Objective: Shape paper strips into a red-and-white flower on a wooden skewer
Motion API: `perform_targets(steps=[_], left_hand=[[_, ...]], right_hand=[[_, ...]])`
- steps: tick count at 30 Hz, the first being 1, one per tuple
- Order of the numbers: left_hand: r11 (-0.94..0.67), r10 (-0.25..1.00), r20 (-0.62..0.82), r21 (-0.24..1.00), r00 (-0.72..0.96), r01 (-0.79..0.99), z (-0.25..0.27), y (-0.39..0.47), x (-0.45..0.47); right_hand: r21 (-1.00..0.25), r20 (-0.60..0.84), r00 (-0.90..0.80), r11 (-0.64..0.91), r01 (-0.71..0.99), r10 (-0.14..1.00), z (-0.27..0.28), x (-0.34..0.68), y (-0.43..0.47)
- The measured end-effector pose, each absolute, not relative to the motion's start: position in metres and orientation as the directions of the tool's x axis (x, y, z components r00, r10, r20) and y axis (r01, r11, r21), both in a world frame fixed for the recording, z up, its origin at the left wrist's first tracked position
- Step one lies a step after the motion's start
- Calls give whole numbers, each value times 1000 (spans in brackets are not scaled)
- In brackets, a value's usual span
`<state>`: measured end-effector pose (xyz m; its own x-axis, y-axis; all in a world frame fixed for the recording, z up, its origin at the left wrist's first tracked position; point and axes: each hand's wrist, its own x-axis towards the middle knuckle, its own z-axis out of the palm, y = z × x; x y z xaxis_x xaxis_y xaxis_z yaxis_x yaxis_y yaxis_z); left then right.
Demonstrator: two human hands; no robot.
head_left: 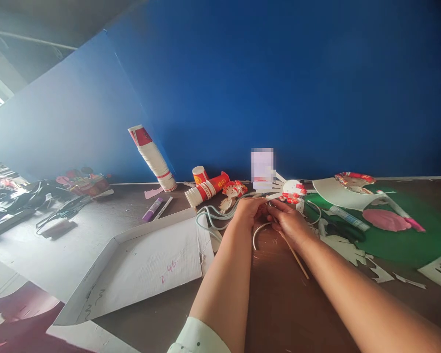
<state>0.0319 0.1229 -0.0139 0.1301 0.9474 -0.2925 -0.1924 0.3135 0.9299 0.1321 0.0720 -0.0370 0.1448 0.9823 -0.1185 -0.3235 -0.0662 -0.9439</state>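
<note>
My left hand [250,210] and my right hand [292,223] meet over the dark table, fingers closed and close together. A thin wooden stick [297,261] comes out below my right hand, slanting down towards me. Just beyond my fingertips is a cut paper cup [293,188], its white strips spread out and red pieces around its round base. One white strip reaches down to my fingers. What my left fingertips pinch is hidden. A second red-and-white cut cup [234,192] lies to the left, beside a pale looped cable [209,215].
Left stands a shallow white cardboard box [150,260]. Behind it are a leaning cup stack [154,159], lying red cups [208,190] and a purple glue stick [152,210]. Right are a green mat [397,247], pink disc [385,219], marker [404,213] and paper scraps [343,249]. A blue partition [279,88] closes the back.
</note>
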Motion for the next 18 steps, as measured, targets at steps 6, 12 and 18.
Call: perform_targets(steps=[6, 12, 18], left_hand=[[325, 945, -295, 903, 143, -282, -15, 122, 34], [356, 934, -320, 871, 159, -338, -5, 115, 35], [363, 931, -332, 878, 148, -311, -5, 115, 35]], right_hand=[[-920, -179, 162, -107, -376, 970, -35, 131, 73], [-907, -209, 141, -138, -397, 968, -33, 130, 70], [-911, -141, 81, -98, -400, 987, -30, 127, 68]])
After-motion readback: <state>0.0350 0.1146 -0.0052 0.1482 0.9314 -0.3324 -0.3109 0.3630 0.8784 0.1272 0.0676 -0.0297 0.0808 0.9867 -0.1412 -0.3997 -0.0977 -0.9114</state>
